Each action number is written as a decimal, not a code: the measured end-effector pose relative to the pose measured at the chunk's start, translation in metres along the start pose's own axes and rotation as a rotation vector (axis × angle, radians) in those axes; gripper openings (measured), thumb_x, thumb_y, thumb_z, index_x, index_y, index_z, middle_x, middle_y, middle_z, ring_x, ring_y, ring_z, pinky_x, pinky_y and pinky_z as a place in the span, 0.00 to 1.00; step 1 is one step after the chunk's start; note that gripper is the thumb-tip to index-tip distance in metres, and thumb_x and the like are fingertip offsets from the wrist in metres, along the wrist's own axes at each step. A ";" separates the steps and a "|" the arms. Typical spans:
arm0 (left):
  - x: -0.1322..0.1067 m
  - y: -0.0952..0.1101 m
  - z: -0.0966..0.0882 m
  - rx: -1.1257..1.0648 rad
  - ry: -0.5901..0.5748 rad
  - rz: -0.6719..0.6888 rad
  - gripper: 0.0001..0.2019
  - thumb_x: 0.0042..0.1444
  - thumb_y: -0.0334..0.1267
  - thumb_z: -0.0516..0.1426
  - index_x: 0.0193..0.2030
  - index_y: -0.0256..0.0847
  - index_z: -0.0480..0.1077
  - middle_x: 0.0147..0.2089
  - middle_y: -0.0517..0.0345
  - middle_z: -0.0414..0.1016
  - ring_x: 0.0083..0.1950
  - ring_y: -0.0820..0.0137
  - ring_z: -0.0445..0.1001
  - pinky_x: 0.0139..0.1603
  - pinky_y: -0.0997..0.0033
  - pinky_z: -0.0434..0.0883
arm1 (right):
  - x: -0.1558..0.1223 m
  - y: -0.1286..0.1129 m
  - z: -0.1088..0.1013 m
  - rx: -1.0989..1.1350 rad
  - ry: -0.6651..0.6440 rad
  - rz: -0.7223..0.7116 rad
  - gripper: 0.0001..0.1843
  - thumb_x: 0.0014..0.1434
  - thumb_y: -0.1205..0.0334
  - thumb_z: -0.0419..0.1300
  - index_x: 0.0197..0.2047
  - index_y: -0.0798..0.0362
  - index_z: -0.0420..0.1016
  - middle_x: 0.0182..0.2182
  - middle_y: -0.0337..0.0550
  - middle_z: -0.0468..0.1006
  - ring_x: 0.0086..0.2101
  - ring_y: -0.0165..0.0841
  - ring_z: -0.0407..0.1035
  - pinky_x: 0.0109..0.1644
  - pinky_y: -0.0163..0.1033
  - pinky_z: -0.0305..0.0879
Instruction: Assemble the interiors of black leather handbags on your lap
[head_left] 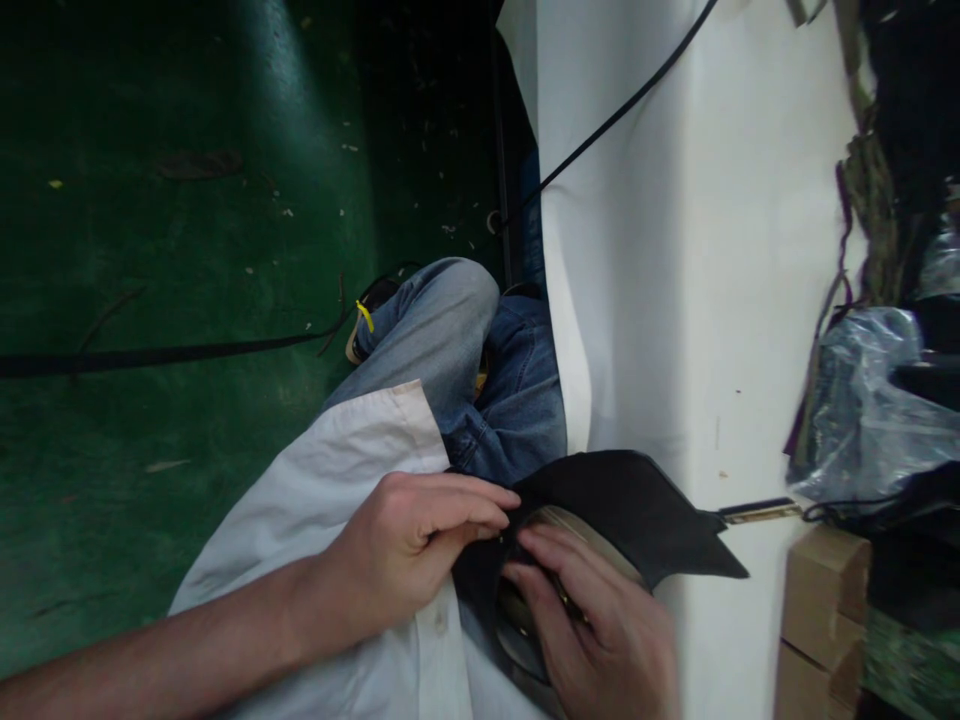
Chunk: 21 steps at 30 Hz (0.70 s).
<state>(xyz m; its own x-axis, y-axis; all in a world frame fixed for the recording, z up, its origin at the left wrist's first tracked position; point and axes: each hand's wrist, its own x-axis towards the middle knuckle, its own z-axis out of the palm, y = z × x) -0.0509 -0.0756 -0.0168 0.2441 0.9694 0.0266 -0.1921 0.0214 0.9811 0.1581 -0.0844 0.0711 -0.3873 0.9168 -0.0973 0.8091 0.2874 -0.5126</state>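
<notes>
A curved black piece of sheet material (611, 500) with a notched, pointed end lies across my lap, partly over the edge of the white-covered table. My left hand (420, 535) pinches its near edge between thumb and fingertips. My right hand (592, 620) is closed on the same edge, its thumb and fingers almost meeting my left fingertips. Inside the curve, a pale olive rounded band (592, 540) shows behind my right fingers. Whatever is under my right palm is mostly hidden, and I cannot tell if it joins the black piece.
The white-covered table (735, 300) runs along my right, crossed by a black cord (630, 105). Clear plastic bags (862, 390), cardboard boxes (825, 600) and dark materials stand beyond it. On the left, a black strap (165, 355) lies over the green floor (150, 260) among scraps.
</notes>
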 end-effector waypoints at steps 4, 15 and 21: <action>0.002 -0.001 -0.004 -0.036 -0.023 0.016 0.13 0.70 0.22 0.61 0.50 0.39 0.86 0.53 0.52 0.91 0.53 0.67 0.90 0.57 0.74 0.86 | 0.002 -0.001 -0.001 0.003 -0.018 -0.016 0.07 0.76 0.65 0.63 0.50 0.51 0.84 0.42 0.45 0.92 0.42 0.38 0.90 0.49 0.33 0.87; -0.001 0.000 -0.009 -0.078 -0.131 0.014 0.14 0.67 0.24 0.67 0.57 0.38 0.85 0.61 0.46 0.87 0.60 0.62 0.89 0.63 0.66 0.85 | 0.001 0.000 -0.002 0.018 -0.001 -0.015 0.12 0.71 0.73 0.60 0.52 0.50 0.80 0.44 0.46 0.90 0.43 0.37 0.89 0.49 0.34 0.87; 0.001 0.000 -0.008 -0.077 -0.111 0.021 0.12 0.68 0.24 0.66 0.54 0.38 0.86 0.57 0.47 0.89 0.57 0.63 0.90 0.61 0.68 0.86 | 0.001 -0.003 -0.003 0.011 0.014 -0.011 0.10 0.71 0.70 0.63 0.52 0.50 0.81 0.44 0.47 0.91 0.42 0.39 0.89 0.48 0.35 0.87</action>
<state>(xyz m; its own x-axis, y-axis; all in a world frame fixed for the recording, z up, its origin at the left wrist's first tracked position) -0.0580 -0.0727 -0.0187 0.3420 0.9369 0.0722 -0.2695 0.0242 0.9627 0.1569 -0.0835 0.0749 -0.3898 0.9175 -0.0797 0.7997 0.2943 -0.5233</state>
